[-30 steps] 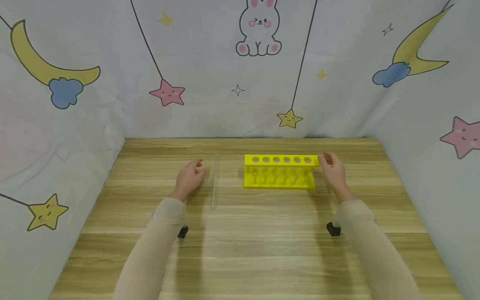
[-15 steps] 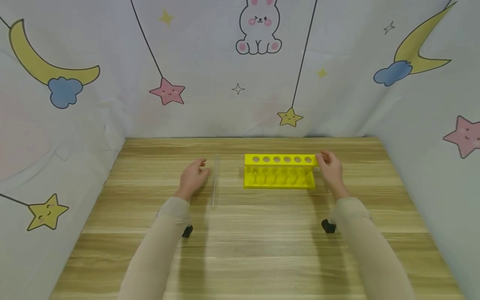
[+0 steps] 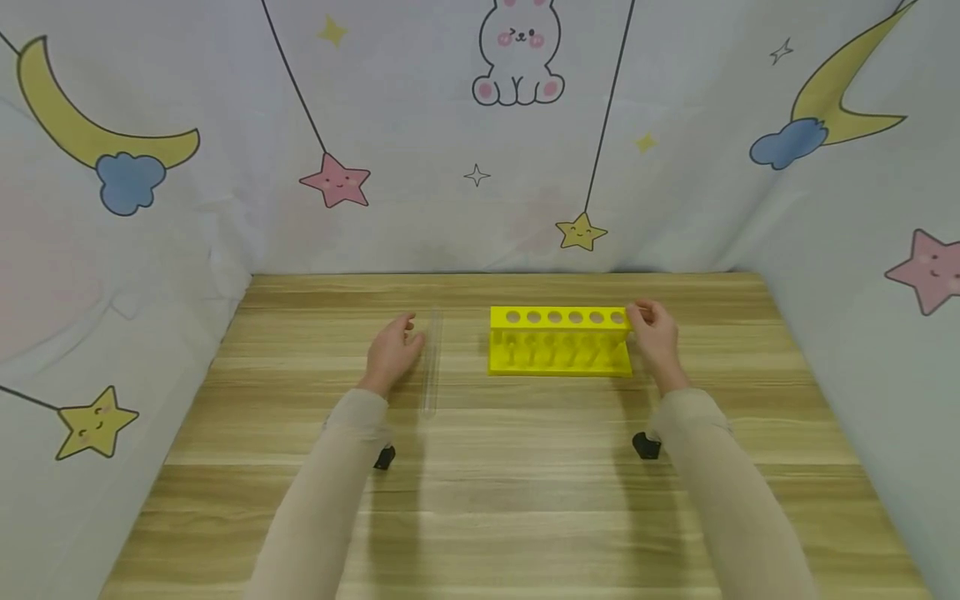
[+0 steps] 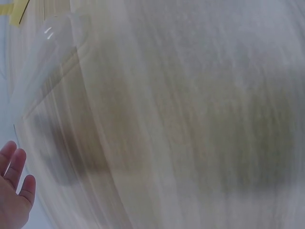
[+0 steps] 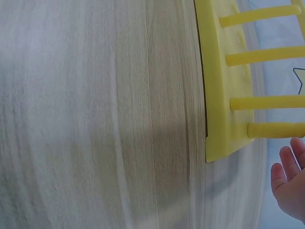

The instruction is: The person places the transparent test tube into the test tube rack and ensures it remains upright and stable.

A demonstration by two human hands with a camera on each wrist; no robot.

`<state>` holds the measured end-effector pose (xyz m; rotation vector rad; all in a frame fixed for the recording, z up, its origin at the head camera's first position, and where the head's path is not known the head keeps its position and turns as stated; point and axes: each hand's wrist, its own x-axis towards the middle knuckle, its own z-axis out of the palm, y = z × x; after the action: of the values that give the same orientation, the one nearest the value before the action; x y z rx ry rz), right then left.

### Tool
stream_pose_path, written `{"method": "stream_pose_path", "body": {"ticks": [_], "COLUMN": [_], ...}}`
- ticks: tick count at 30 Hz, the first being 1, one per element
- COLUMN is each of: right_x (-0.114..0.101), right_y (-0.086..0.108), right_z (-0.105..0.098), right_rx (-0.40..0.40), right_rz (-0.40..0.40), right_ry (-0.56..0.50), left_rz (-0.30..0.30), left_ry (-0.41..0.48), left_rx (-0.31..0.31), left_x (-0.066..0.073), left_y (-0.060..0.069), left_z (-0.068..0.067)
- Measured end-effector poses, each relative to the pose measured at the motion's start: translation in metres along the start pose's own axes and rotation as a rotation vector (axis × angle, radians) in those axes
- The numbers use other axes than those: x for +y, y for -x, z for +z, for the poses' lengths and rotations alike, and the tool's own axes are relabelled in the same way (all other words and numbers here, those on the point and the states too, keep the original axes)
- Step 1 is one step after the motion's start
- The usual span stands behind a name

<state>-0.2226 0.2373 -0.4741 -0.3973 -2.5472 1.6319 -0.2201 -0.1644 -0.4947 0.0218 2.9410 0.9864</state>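
A clear test tube (image 3: 431, 375) lies lengthwise on the wooden table, its rounded end toward me. Just left of it is my left hand (image 3: 393, 353), thumb and fingers apart and holding nothing. In the left wrist view the tube (image 4: 47, 59) shows as a blurred, see-through shape, apart from the relaxed fingers (image 4: 17, 167). A yellow test tube rack (image 3: 558, 319) stands upright to the right, its row of holes bare. My right hand (image 3: 657, 337) is at the rack's right end, thumb against the top plate. Loosely bent fingers (image 5: 288, 162) show beside the rack's posts (image 5: 276, 130).
The wood-grain table (image 3: 510, 500) reaches back to a white curtain (image 3: 420, 225) printed with stars, moons and a rabbit. More curtain hangs along both sides. Black wrist-camera parts (image 3: 647, 446) stick out under the sleeves.
My left hand has moved right, closer to the test tube. My right hand has shifted slightly left along the rack's end. Rack and tube stay in place.
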Motion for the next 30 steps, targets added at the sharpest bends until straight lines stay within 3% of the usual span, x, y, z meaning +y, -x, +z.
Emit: {"method": "stream_pose_path", "body": {"ticks": [11,24,30], "right_x": [0.003,0.003,0.007], "right_y": [-0.004,-0.001,-0.001], "right_z": [0.006,0.014,0.017], "right_rx": [0.044,0.036,0.028], "right_rz": [0.059,0.155,0.124], "right_ry": [-0.023,-0.094,-0.120], "left_rz": [0.003,-0.063,-0.079], "left_ry": [-0.004,0.024,0.038], "left_rx": [0.027,0.053,0.065], "left_x": [-0.003,0.000,0.002], "left_y": [-0.002,-0.001,-0.001], "left_z": [0.010,0.018,0.023]}}
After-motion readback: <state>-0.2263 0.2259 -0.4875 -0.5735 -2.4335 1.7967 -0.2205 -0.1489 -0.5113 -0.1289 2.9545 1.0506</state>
